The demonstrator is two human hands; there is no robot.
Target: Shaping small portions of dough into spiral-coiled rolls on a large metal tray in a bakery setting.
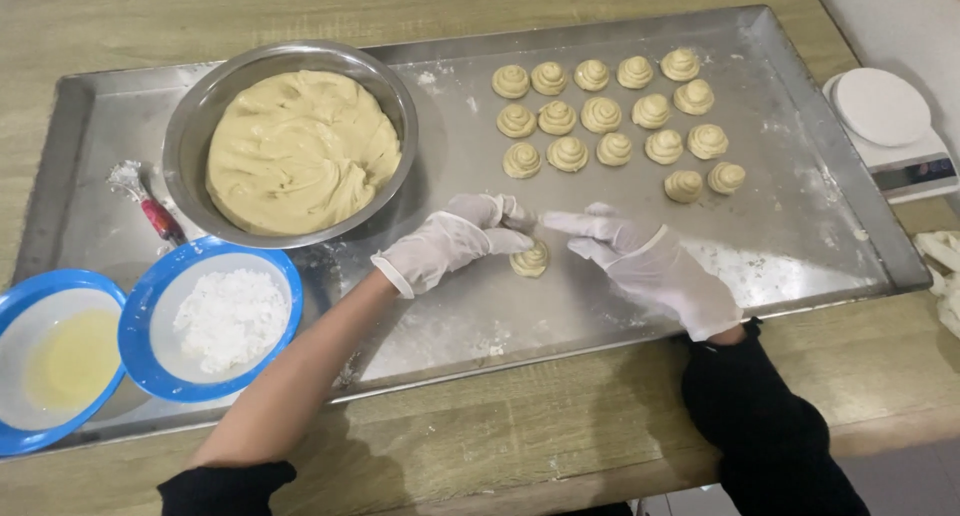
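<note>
Both my hands wear thin clear gloves over a large metal tray (800, 226). My left hand (455, 238) and my right hand (640, 258) meet fingertip to fingertip around a small spiral dough piece (529, 261) that lies on the tray. The fingers of both hands touch its top and sides. Several finished spiral dough pieces (602, 116) sit in rows at the tray's far right. A steel bowl (200, 116) full of pale dough (300, 148) stands at the far left of the tray.
A blue bowl of white flour (225, 318) and a blue bowl of yellowish liquid (58, 361) stand at the tray's near left. A red-handled tool (150, 206) lies beside the steel bowl. A white kitchen scale (890, 126) sits to the right, on the wooden table (500, 446).
</note>
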